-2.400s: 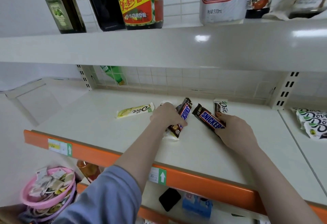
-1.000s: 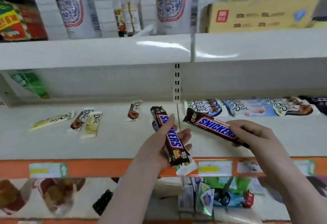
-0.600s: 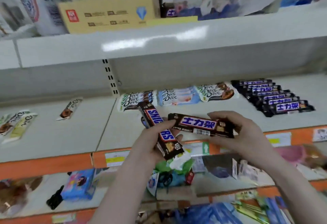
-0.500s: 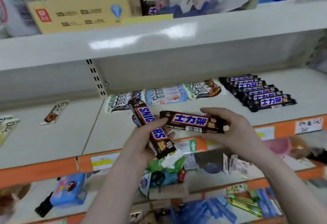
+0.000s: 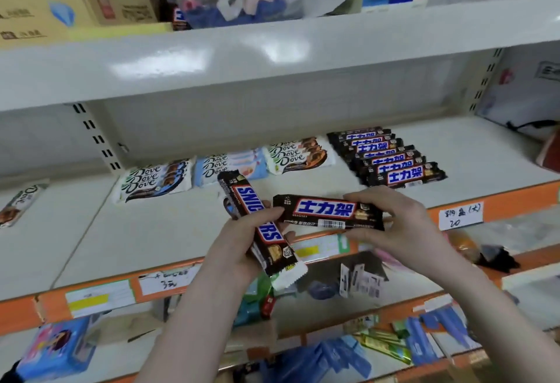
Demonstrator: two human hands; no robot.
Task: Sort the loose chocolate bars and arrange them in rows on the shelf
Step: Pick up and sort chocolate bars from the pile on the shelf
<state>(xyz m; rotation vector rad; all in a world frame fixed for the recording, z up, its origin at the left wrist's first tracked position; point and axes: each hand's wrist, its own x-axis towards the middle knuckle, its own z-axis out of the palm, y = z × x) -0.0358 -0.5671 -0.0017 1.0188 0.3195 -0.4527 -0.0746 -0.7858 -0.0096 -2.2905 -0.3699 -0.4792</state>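
Note:
My left hand (image 5: 239,243) grips a brown Snickers bar (image 5: 257,225) held upright and tilted, with a white wrapper end showing beneath it. My right hand (image 5: 391,225) pinches a second Snickers bar (image 5: 327,211) held level, Chinese label facing me. Both bars hover over the front of the white shelf (image 5: 151,231). Behind them lies a row of several Snickers bars (image 5: 391,161) and three stacks of Dove bars (image 5: 154,178), (image 5: 230,164), (image 5: 298,154). A loose Dove bar (image 5: 18,204) lies at the far left.
An orange price rail (image 5: 515,201) with paper labels runs along the shelf's front edge. The upper shelf carries a yellow carton (image 5: 54,10) and bagged goods. Lower shelves hold blue packets (image 5: 57,349) and small items. A dark red object (image 5: 550,152) sits at the far right.
Both hands lifted the Snickers bars off the left shelf section and carried them right. The right bar was turned over, now showing its Chinese label. The view panned right.

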